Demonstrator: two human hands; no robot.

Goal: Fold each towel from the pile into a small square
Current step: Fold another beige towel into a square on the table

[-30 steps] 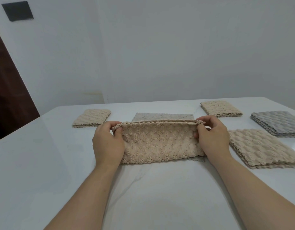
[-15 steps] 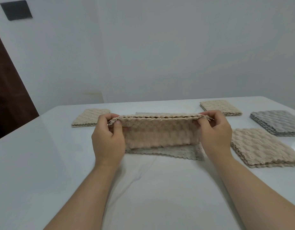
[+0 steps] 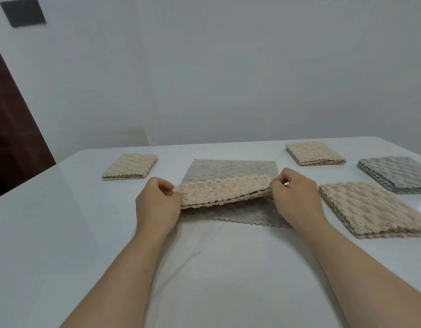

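Observation:
A beige textured towel (image 3: pixel 225 191), folded in half into a long strip, hangs just above the table's centre. My left hand (image 3: pixel 157 204) pinches its left end and my right hand (image 3: pixel 293 197) pinches its right end. Under it a grey towel (image 3: pixel 230 170) lies spread flat on the white table (image 3: pixel 62 233). To the right sits a pile of flat beige towels (image 3: pixel 375 209). A small folded beige square (image 3: pixel 131 166) lies at the back left.
A stack of folded beige towels (image 3: pixel 314 153) sits at the back right, and a stack of grey towels (image 3: pixel 397 174) lies at the far right edge. A white wall rises behind the table; a dark door stands at the left.
Both hands lifted the beige towel off the grey one and carried its folded edge toward me, so it now hangs as a flat strip and the grey towel behind it shows.

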